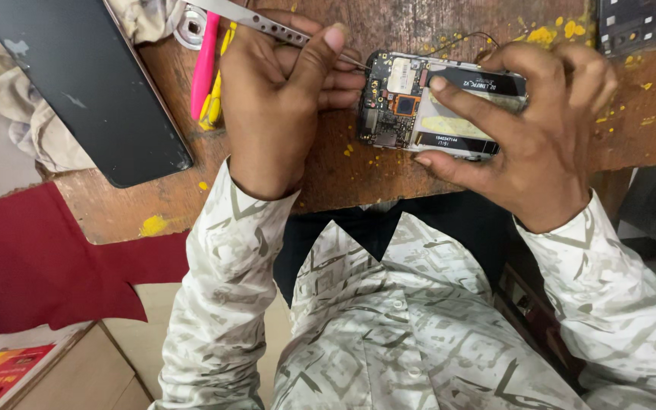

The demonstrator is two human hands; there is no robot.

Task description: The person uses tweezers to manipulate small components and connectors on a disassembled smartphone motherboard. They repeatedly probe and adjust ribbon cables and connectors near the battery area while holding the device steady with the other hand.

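Long-sleeved shirt [411, 319], cream-beige, printed all over with grey-olive geometric pattern: squares, diagonal strokes, angular blocks. Buttoned front placket, pale buttons visible at centre. Pointed collar open at neck, dark layer showing beneath. Cuffs closed snug at both wrists. Left hand [282, 99] and right hand [540, 144] bare, ungloved.

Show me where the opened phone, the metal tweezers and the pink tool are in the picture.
opened phone [400, 102]: head view, on its bare circuit board.
metal tweezers [263, 21]: head view, on the flat shaft above the left hand.
pink tool [204, 68]: head view, on the middle of its handle.
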